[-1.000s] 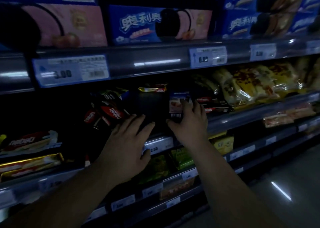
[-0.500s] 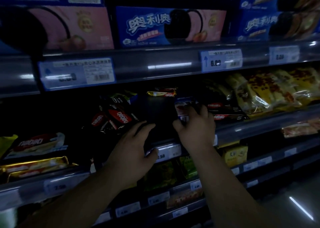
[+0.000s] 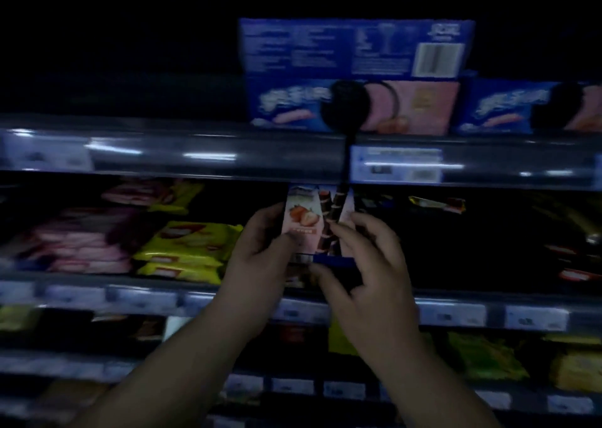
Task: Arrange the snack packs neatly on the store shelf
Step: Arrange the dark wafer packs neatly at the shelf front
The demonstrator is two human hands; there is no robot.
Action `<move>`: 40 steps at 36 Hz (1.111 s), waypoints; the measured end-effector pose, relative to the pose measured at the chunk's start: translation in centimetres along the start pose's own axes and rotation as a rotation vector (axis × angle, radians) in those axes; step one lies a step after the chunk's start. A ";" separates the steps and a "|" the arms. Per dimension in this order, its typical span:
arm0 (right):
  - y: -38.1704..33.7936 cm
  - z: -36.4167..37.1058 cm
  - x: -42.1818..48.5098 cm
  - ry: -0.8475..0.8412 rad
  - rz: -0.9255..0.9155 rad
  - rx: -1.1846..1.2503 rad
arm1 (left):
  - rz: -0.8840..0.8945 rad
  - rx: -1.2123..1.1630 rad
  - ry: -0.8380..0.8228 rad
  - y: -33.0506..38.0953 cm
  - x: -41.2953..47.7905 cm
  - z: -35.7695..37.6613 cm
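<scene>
raised off the shelf (image 3: 146, 297), a flat glossy pink snack pack (image 3: 303, 229) is gripped by both hands (image 3: 257, 248) (image 3: 368, 265).

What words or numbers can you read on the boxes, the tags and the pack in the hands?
Nothing reads clearly; the picture is blurred.
Blue cookie box: white logo, blurred.
Upper blue box: small print and barcode, unreadable.
Price tag: blurred.
Strawberry pack, held by left hand and right hand: print blurred.
Yellow packs: red label, unreadable.
</scene>
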State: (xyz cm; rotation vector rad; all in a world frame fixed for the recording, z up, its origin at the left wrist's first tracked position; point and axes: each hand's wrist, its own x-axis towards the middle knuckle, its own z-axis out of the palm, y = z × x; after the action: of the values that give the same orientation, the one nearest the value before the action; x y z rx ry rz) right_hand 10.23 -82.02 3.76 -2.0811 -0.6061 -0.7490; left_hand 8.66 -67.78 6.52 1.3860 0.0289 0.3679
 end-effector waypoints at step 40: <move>-20.2 27.7 2.8 -0.900 -0.263 -0.061 | 0.211 0.537 0.730 1.5 -2.6 -37.0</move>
State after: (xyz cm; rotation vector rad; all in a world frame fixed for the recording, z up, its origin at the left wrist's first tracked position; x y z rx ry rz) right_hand 7.37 -47.75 3.12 -2.3703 -1.3668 0.0948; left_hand -2.86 -33.01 0.30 1.7138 0.6226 1.0885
